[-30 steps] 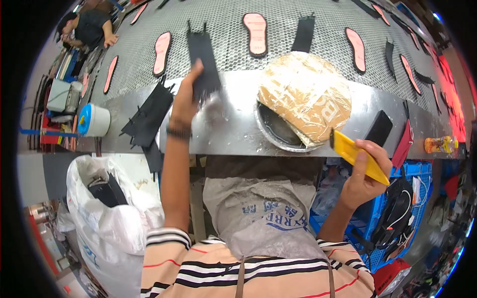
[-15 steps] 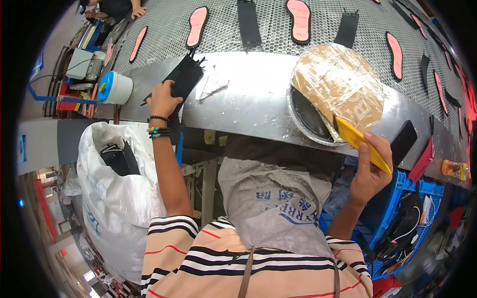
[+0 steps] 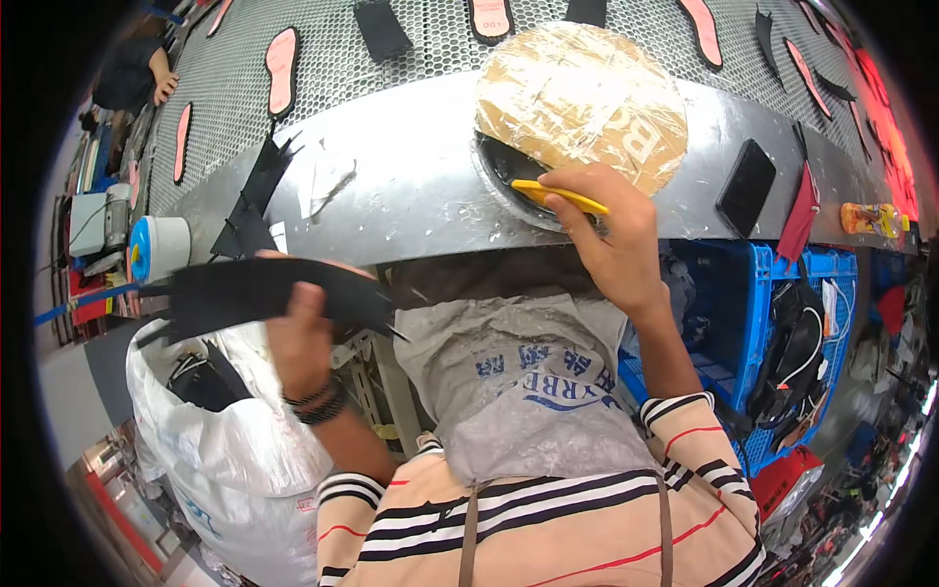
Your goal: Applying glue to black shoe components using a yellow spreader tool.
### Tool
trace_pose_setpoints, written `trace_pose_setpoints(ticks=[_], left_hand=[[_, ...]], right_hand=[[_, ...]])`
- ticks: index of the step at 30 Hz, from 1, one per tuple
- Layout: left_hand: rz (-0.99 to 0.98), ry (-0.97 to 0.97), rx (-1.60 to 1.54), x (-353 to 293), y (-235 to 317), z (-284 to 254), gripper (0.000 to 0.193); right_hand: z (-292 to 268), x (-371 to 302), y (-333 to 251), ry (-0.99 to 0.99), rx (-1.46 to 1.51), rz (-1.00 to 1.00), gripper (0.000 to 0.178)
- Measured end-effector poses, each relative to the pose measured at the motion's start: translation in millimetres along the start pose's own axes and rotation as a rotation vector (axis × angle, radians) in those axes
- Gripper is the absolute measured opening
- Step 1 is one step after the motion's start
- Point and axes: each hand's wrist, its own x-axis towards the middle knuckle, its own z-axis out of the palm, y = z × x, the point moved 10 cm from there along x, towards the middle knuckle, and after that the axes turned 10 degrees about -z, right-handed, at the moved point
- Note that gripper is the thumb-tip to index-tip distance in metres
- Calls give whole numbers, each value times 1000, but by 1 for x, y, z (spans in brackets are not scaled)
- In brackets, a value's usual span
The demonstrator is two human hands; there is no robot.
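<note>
My left hand (image 3: 300, 342) is closed on a black fabric piece (image 3: 230, 293) with frayed ends, held up in front of the table edge and blurred by motion. More black pieces (image 3: 256, 191) lie on the metal edge just beyond it. With its fingers pinched, my right hand (image 3: 626, 235) grips a yellow scraper (image 3: 577, 199). The scraper's tip reaches into the uncovered side of a round tub (image 3: 481, 161) with dark contents. A round cardboard lid (image 3: 577, 88) wrapped in clear tape covers most of that tub.
Pink insoles (image 3: 283, 73) and black strips (image 3: 381, 29) lie on a perforated mesh surface (image 3: 333, 59). A phone (image 3: 746, 188) rests right of the tub. At left are a white bucket (image 3: 168, 248) and a white sack (image 3: 235, 460); blue crates (image 3: 763, 323) stand at right. Another person's hand (image 3: 166, 86) is far left.
My left hand has lifted a black piece off the metal edge and drawn it toward me. My right hand has brought the scraper over into the tub's opening. The whole view has shifted.
</note>
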Motion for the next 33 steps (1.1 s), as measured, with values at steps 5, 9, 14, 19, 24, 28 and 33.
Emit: trace_pose_setpoints(ticks=[5,9,14,19,24,28,33], left_hand=[[-158,-444,188,-33,-45,95,49],[-542,-649,88,-65,-86,116,24],[-633,-678,171,-65,-85,117,29],[-323,171,-47,-20,-61,59,22],[-224,205,-163,-9,-59,67,22],[-216,200,-151,-10,-55,72,25],[-207,216,-144,-5,-51,75,25]], right_hand=[[4,-2,5,-9,44,20,15],[1,-1,5,7,8,24,14],[2,0,10,-5,53,76,13],[-7,-6,16,134,367,324,15],[3,-1,-24,59,384,108,10],[18,2,-41,-82,305,-85,14],[24,1,-53,-231,347,-224,19]])
